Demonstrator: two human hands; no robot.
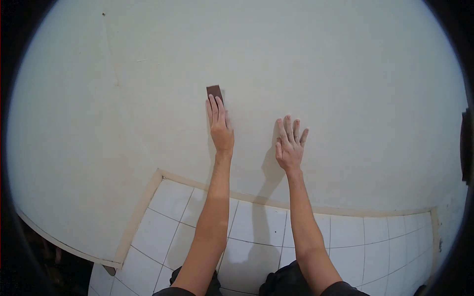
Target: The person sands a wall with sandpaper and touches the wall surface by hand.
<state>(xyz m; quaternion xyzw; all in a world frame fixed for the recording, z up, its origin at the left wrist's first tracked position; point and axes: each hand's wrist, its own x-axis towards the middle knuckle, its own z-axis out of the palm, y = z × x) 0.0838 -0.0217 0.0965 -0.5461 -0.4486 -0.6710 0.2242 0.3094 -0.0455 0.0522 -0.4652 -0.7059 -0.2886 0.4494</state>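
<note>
My left hand [219,123] presses a small dark brown sheet or block, perhaps sandpaper [214,91], flat against the pale wall [345,89]. The upper end of this brown piece sticks out beyond my fingertips. To the right, my right hand [290,143] lies on the same wall with its fingers spread and nothing in it. Pale dust covers the fingers of my right hand. Both arms reach forward.
White floor tiles [256,222] meet the wall along a beige edge strip [237,196]. A wall corner juts out at the left. A dark object [466,148] is at the far right edge. Small marks [142,60] show on the upper left wall.
</note>
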